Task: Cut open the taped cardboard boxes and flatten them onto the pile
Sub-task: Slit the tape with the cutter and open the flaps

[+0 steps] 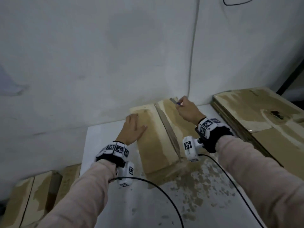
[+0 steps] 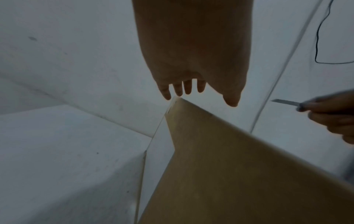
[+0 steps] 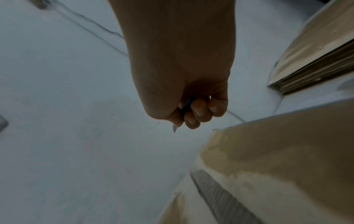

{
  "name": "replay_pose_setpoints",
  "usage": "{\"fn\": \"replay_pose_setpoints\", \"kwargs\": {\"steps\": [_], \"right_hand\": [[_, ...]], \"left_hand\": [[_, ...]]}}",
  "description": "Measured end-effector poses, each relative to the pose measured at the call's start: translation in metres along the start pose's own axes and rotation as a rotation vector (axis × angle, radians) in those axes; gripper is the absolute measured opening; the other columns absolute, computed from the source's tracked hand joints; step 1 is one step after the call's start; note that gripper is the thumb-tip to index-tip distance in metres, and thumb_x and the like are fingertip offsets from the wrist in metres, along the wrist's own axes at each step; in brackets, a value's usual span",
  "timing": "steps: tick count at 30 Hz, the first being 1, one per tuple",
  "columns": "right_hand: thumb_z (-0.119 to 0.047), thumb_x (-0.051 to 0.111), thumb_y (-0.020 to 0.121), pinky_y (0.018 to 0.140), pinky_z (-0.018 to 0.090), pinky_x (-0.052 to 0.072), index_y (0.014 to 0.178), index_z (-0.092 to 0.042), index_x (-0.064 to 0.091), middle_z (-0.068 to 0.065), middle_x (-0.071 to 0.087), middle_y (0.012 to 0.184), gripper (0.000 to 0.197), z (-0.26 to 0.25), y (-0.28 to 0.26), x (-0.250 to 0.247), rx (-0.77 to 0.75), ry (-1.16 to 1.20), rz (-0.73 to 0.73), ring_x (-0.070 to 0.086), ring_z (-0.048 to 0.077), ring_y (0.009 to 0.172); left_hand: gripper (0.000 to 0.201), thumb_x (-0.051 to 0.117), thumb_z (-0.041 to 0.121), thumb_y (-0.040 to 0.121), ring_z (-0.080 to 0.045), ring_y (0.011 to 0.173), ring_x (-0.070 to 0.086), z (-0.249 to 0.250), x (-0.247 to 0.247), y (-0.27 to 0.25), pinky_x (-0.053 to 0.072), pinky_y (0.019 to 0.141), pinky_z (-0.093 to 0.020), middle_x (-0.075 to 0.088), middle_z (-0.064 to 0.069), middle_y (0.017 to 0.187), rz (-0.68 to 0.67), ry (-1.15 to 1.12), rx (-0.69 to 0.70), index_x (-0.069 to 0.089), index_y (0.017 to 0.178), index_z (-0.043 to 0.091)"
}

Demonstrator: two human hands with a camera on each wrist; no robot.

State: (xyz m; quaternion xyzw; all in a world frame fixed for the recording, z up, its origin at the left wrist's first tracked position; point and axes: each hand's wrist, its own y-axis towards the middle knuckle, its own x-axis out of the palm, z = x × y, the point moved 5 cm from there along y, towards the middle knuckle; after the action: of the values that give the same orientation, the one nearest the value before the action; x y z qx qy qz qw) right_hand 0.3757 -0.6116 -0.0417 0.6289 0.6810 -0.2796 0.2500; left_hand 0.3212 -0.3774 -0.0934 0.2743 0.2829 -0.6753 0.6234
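Note:
A brown cardboard box [image 1: 158,137] with glossy tape lies on the white table [image 1: 102,139] against the wall. Its top seam [image 1: 167,127] runs from front to back, slit open. My left hand [image 1: 134,127] lies flat on the box's left flap, fingers straight [image 2: 188,88]. My right hand [image 1: 187,109] grips a small utility knife [image 1: 175,101] at the far end of the seam. The blade [image 2: 285,102] shows in the left wrist view, and its tip [image 3: 174,129] pokes out below my curled fingers in the right wrist view.
A pile of flattened cardboard [image 1: 256,112] lies at the right of the table, its stacked edges [image 3: 314,72] near my right hand. More taped boxes [image 1: 32,198] stand low at the left. Black cables [image 1: 164,195] trail from my wrist cameras. A white wall [image 1: 115,55] rises right behind the box.

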Motion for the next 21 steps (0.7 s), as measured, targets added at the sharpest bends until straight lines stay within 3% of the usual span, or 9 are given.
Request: {"fn": "replay_pose_setpoints", "kwargs": {"steps": [2,4,11,17,21], "right_hand": [[-0.020,0.039,0.099,0.071,0.029,0.036,0.109,-0.002,0.048,0.020,0.058,0.108,0.023,-0.008,0.011,0.020,0.018,-0.158,-0.078,0.056,0.032,0.094],[-0.018,0.037,0.099,0.075,0.029,0.036,0.107,0.000,0.053,0.021,0.059,0.117,0.025,-0.014,0.022,0.039,0.032,-0.263,-0.126,0.056,0.033,0.104],[-0.034,0.027,0.103,0.091,0.042,0.045,0.122,0.003,0.045,0.023,0.057,0.120,0.046,-0.027,0.060,0.080,0.103,-0.324,-0.142,0.056,0.037,0.108],[-0.018,0.039,0.097,0.079,0.034,0.043,0.120,0.001,0.048,0.018,0.058,0.115,0.031,-0.034,0.075,0.089,0.124,-0.485,-0.216,0.056,0.033,0.100],[-0.016,0.041,0.095,0.073,0.032,0.037,0.110,0.003,0.052,0.021,0.059,0.111,0.026,-0.037,0.073,0.087,0.085,-0.508,-0.255,0.050,0.030,0.085]], "left_hand": [[0.073,0.051,0.043,0.094,-0.025,0.140,0.025,0.001,0.007,0.010,0.024,0.114,-0.035,0.015,-0.009,0.154,-0.045,0.086,0.037,0.021,0.148,0.005],[0.073,0.048,0.044,0.096,-0.024,0.143,0.018,-0.002,0.016,0.017,0.018,0.117,-0.033,0.013,-0.008,0.156,-0.050,0.140,0.059,0.019,0.149,0.004],[0.080,0.031,0.062,0.085,-0.020,0.143,0.017,-0.016,0.029,0.024,0.021,0.116,-0.042,0.020,-0.006,0.156,0.121,0.140,0.118,0.027,0.148,0.012],[0.088,0.019,0.073,0.080,-0.017,0.143,0.018,-0.022,0.033,0.026,0.022,0.115,-0.040,0.020,-0.001,0.155,0.161,0.130,0.125,0.028,0.148,0.018],[0.089,0.017,0.074,0.079,-0.016,0.143,0.016,-0.025,0.034,0.028,0.021,0.116,-0.042,0.019,0.001,0.156,0.161,0.130,0.114,0.026,0.149,0.019]]}}
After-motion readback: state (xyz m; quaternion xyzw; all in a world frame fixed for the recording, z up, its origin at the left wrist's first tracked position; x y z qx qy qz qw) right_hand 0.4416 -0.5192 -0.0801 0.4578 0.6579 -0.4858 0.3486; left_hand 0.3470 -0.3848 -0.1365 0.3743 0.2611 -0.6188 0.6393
